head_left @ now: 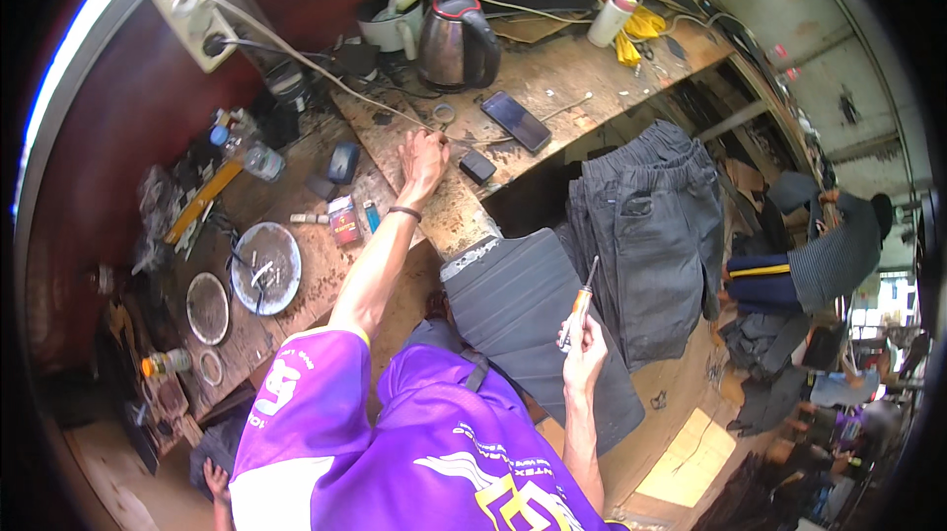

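My right hand (584, 352) is closed around a screwdriver (580, 312) with an orange and clear handle, its thin metal shaft pointing up. Below it, a dark grey ribbed panel (523, 299) with a worn pale corner lies in front of me. My left hand (424, 161) reaches forward onto the worn wooden table (552, 72), fingers spread at its surface beside a pale cable (390, 102). Whether the fingertips touch the cable is unclear. A small black box (477, 167) and a smartphone (515, 122) lie right of that hand, and a tape roll (444, 114) just beyond it.
Stacked dark trousers (656, 235) hang at the table's right. An electric kettle (459, 43) stands at the back. On the left are a metal dish (266, 268), a red pack (343, 220) and a lighter (371, 214). Another person's hand (215, 480) shows lower left; a person (838, 250) bends at far right.
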`<state>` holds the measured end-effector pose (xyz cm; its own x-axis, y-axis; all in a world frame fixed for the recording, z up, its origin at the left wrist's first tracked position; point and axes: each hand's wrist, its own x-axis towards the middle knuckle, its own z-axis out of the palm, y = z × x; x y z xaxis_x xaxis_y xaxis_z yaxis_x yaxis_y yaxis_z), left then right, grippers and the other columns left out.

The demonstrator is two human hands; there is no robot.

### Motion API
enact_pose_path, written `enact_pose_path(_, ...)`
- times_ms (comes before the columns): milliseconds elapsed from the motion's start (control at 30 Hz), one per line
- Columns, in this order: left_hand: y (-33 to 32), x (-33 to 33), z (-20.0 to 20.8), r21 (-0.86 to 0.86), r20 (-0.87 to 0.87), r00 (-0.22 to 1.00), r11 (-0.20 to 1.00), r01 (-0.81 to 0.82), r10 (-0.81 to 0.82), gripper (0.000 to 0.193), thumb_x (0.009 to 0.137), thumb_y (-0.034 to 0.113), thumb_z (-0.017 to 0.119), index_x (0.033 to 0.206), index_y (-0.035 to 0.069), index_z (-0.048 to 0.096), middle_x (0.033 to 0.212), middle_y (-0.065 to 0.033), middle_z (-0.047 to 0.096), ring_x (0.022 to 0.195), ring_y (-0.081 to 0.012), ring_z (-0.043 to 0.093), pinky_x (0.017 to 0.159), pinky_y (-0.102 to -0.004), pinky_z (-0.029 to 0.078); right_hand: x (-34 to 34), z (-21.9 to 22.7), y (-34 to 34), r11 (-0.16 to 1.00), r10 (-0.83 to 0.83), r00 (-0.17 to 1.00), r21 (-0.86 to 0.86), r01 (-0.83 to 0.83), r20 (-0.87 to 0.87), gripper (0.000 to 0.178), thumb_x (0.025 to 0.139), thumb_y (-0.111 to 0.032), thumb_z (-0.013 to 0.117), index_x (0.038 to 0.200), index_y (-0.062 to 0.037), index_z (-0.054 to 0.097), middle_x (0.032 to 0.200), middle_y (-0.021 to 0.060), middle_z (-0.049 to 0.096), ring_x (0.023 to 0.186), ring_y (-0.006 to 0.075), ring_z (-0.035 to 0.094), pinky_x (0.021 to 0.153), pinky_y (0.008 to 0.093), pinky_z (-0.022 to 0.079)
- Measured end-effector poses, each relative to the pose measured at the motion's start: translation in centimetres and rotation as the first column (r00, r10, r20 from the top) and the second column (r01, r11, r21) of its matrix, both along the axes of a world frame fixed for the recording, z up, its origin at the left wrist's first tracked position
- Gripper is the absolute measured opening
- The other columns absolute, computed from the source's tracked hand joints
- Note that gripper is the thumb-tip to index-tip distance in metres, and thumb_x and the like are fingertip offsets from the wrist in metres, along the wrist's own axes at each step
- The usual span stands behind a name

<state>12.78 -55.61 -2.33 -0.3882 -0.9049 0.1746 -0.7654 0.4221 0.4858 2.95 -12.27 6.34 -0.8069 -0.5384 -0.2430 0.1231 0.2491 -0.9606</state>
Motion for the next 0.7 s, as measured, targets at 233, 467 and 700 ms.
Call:
enact_pose_path(233, 4.3, 2.0, 0.2, -0.204, -0.238, 0.96, 0.974, 0.097, -0.146, 0.032, 0.093, 0.03, 0.073, 0.111, 0.003, 0.069, 0.106, -0.0182, 0.065, 0.105, -0.0351, 0.061, 0.091, -0.0467, 0.049, 4.2, -0.9, 3.3, 0.95, -0.308, 0.951, 0.066, 0.305, 0.042, 0.03, 0.102, -0.026, 0.067, 0.109, -0.0011, 0.051, 0.084, 0.0075, 0.062, 0.068, 0.0139, 0.061, 0.061, 0.0311, 0.054)
enact_pose_path(467, 22.3, 12.5, 1.1, 0.889, -0.312, 0.872, 0.44, 0.128, 0.377, 0.063, 0.092, 0.037, 0.081, 0.133, 0.001, 0.049, 0.119, -0.0104, 0.06, 0.105, -0.0185, 0.061, 0.09, -0.0376, 0.055, 4.9, -1.6, 10.0, 0.741, -0.159, 0.9, 0.554, 0.38, -0.405, 0.042, 0.099, -0.038, 0.069, 0.089, -0.0007, 0.054, 0.076, 0.0149, 0.056, 0.066, 0.0319, 0.056, 0.063, 0.0454, 0.042)
enact_pose_path(700, 24.6, 12.8, -2.4, 0.884, -0.306, 0.808, -0.165, 0.438, 0.504, 0.034, 0.102, 0.02, 0.068, 0.129, 0.003, 0.055, 0.125, -0.0132, 0.067, 0.109, -0.0275, 0.071, 0.097, -0.0469, 0.059, -4.0, -2.8, 14.1, 0.697, 0.31, 0.67, 0.641, 0.323, -0.675, 0.041, 0.098, -0.033, 0.069, 0.106, 0.0065, 0.061, 0.142, 0.0234, 0.055, 0.129, 0.0403, 0.054, 0.106, 0.0491, 0.043)
